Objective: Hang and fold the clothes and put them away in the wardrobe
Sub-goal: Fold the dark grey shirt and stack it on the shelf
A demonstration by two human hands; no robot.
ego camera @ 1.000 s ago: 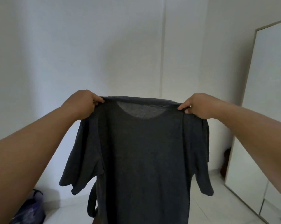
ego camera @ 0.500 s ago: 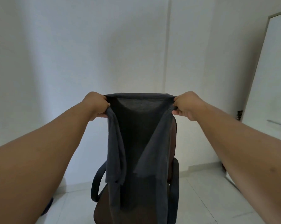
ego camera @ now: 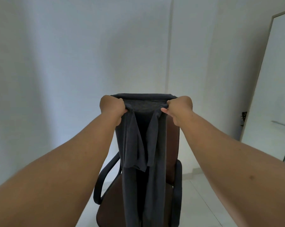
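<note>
A dark grey T-shirt (ego camera: 142,185) hangs in the air in front of me, held up at its shoulders. My left hand (ego camera: 112,108) grips the left shoulder and my right hand (ego camera: 179,107) grips the right one. Both sides and sleeves are folded inward toward me, so the shirt hangs as a narrow long strip. Its neckline stretches straight between my two fists. The shirt's lower end runs out of view at the bottom.
A brown office chair (ego camera: 172,161) with black armrests stands right behind the shirt on a white tiled floor. A white wardrobe door (ego camera: 273,89) with a metal handle stands at the right. White walls fill the background.
My hands have come closer together, folding the shirt's sides and sleeves inward; the wide-spread shirt is now a narrow strip. The view has shifted, and the chair now shows behind it.
</note>
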